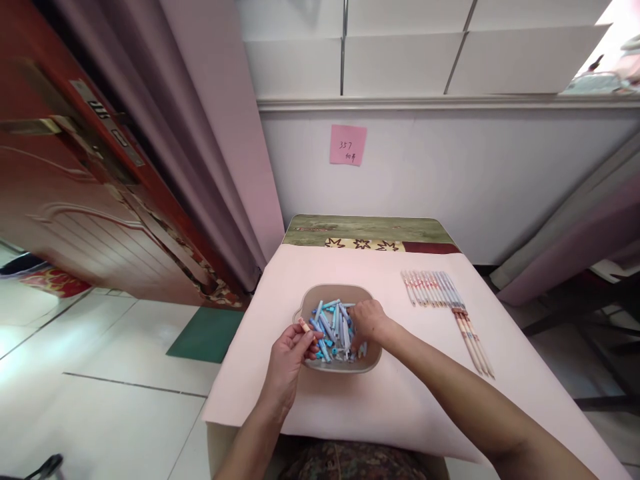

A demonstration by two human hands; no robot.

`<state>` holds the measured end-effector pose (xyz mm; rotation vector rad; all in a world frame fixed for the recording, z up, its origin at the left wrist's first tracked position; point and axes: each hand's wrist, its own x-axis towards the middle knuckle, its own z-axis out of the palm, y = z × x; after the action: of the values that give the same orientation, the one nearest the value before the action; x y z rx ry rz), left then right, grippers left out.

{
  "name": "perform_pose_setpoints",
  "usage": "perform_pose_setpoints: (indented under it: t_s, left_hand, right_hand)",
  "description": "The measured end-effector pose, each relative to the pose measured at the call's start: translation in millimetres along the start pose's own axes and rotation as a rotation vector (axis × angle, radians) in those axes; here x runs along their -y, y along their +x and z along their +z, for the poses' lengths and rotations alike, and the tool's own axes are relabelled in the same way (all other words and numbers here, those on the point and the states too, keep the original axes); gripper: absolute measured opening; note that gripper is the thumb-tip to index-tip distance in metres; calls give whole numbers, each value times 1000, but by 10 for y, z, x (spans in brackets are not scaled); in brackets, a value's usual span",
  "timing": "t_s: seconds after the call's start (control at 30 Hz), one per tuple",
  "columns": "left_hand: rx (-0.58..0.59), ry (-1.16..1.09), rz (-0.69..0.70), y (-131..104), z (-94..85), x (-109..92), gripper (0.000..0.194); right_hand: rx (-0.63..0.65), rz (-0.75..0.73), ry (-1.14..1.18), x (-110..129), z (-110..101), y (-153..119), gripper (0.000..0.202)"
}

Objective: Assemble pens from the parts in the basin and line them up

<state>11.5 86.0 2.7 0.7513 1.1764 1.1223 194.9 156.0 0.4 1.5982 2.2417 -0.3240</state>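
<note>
From where I stood, the tub point(323, 293) was on the table point(415, 387), full of loose pen parts point(327, 323), mostly blue, teal & white. The person's left hand point(291, 345) was at the tub's left edge, thumb & forefinger pinching a short cream piece point(304, 325) w/ a reddish pattern, its upper end tilted away from the person; the other fingers were curled beneath. The right hand point(369, 321) reached over the tub's right rim, fingers bent down among the parts. Couldn't tell if they pinched anything, as the tips were partly hidden. Well right of the tub, on the same pale cover, a row of slim pens point(425, 288) lay side by side, approx. parallel, w/ a group of cream pens point(474, 343), dark red near their far ends, slanting nearer the person. Beyond the tub, the table's bare far end showed green, & a pink note point(348, 145) marked "357" was on the wall. Left of the tub, on the floor, lay a green mat point(203, 333).
</note>
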Motion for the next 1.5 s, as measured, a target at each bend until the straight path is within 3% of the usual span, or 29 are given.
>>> perform_pose_setpoints:
  t_s: [0.13, 0.4, 0.6, 0.73, 0.93, 1.23, 1.5]
  left_hand:
    - [3, 4, -5, -6, 14, 1, 29]
    - [8, -21, -24, 5, 7, -3, 27]
    - [-14, -133, -48, -21, 39, -82, 26]
    - [-31, -235, -80, -12, 53, -119, 24]
    - [-76, -272, -98, 9, 32, -84, 20]
    - [-50, -235, -102, 2, 20, -50, 23]
    - [-40, -240, -120, 4, 23, -69, 24]
  right_hand:
    - [-11, -3, 30, -80, -18, -38, 60]
    - [-42, -64, 115, -244, -77, -130, 11]
    - [-238, 71, 149, -351, -279, -265, 24]
    - [-329, 114, 194, -173, -197, -287, 36]
    - [-160, -97, 232, 213, 175, -229, 18]
    - [-154, 3, 147, 6, 140, -196, 25]
    - [-160, -31, 217, 107, 283, -158, 20]
